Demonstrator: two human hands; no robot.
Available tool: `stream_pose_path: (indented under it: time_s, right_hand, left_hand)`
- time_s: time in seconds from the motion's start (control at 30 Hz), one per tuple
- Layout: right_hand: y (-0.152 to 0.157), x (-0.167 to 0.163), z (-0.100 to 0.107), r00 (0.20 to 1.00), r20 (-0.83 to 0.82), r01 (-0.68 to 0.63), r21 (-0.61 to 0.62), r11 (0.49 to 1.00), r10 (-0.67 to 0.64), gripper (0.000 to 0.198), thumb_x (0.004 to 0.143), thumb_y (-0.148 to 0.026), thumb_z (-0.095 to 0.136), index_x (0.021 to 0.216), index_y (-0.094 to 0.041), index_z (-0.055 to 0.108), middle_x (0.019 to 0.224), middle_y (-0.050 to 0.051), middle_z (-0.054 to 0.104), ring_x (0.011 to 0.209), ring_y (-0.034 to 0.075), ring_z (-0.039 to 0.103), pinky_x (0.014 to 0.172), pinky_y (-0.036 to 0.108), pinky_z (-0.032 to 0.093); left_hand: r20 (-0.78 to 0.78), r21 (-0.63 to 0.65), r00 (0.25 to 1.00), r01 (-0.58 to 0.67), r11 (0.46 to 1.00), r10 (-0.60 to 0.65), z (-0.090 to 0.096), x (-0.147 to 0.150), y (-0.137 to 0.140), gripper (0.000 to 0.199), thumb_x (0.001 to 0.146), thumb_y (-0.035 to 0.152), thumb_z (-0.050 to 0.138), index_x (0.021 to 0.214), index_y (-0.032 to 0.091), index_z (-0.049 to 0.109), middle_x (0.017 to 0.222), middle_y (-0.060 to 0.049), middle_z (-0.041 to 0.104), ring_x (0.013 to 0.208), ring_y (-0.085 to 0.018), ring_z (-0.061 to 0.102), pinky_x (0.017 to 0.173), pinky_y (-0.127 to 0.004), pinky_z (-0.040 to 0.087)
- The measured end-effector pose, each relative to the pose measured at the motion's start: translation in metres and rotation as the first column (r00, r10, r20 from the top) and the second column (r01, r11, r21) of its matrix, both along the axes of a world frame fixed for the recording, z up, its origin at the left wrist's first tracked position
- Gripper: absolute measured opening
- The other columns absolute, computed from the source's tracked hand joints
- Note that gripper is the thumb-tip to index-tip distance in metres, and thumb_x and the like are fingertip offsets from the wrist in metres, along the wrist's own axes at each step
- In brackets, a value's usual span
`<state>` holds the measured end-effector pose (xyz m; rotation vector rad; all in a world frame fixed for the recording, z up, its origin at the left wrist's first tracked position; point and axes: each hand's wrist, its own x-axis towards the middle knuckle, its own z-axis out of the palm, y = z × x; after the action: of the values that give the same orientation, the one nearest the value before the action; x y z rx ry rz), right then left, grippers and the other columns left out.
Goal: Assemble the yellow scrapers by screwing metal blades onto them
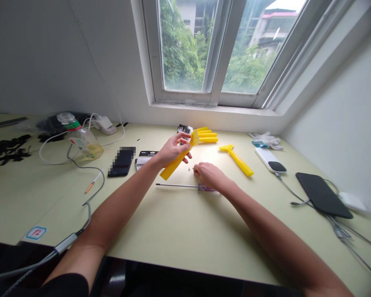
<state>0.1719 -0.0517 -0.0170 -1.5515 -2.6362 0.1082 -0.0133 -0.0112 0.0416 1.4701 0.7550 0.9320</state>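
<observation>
My left hand (172, 151) is closed around a yellow scraper (173, 166), held tilted above the table with its head up by my fingers. My right hand (209, 175) rests low at the tabletop, fingertips pinched together; whatever they hold, if anything, is too small to make out. Beside those fingertips lies a tiny metal piece, perhaps a screw (189, 169). Partly under the right hand is a screwdriver (181, 185), its shaft pointing left and its clear handle half covered. Another yellow scraper (240, 162) lies to the right.
Behind my hands are several yellow scrapers (207, 139) and a black-and-white packet (184, 129). A flat box (144, 158) and a phone (122, 161) lie left, with a bottle (88, 145) and cables beyond. A white device (269, 159) and a black power bank (323, 194) are at right.
</observation>
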Motion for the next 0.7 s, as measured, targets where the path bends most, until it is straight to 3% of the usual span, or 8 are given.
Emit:
stream_pose_path:
  time_s: [0.17,0.27,0.43,0.7]
  right_hand:
    - [-0.001,0.004,0.011,0.999,-0.016,0.028,0.022,0.999,-0.028,0.014,0.076,-0.01,0.057,0.08,-0.018,0.068,0.077,0.009,0.07,0.067,0.02,0.063,0.058,0.028,0.04]
    - [0.001,0.015,0.028,0.986,-0.164,0.009,0.097,0.995,0.007,0.018,0.08,-0.013,0.057,0.089,-0.02,0.07,0.082,0.005,0.072,0.072,0.018,0.063,0.067,0.028,0.045]
    - [0.001,0.034,0.059,0.795,-0.592,0.1,0.344,0.934,0.133,0.011,0.085,-0.021,0.06,0.088,-0.021,0.071,0.08,0.001,0.072,0.064,0.013,0.06,0.065,0.027,0.048]
    - [-0.008,0.022,0.061,0.7,-0.676,0.206,0.497,0.843,0.228,0.009,0.088,-0.023,0.06,0.088,-0.022,0.069,0.081,0.003,0.072,0.065,0.014,0.06,0.064,0.029,0.051]
  left_hand:
    - [0.136,-0.078,0.987,0.1,0.992,-0.089,0.005,-0.002,-0.004,0.041,0.078,0.028,0.07,0.112,0.02,0.048,0.099,-0.004,0.055,0.065,-0.015,0.068,0.053,-0.03,0.057]
    - [0.154,-0.104,0.982,0.126,0.987,-0.109,0.006,-0.002,-0.006,0.044,0.077,0.029,0.072,0.112,0.02,0.047,0.099,-0.004,0.057,0.066,-0.016,0.068,0.055,-0.03,0.057]
    - [0.177,-0.172,0.973,0.18,0.968,-0.15,0.002,0.001,-0.006,0.044,0.075,0.028,0.074,0.111,0.021,0.048,0.096,-0.003,0.058,0.066,-0.015,0.067,0.056,-0.03,0.055]
    - [0.216,-0.205,0.947,0.283,0.937,-0.239,-0.012,0.011,-0.008,0.043,0.077,0.03,0.073,0.112,0.022,0.05,0.099,-0.005,0.06,0.068,-0.017,0.068,0.057,-0.03,0.055]
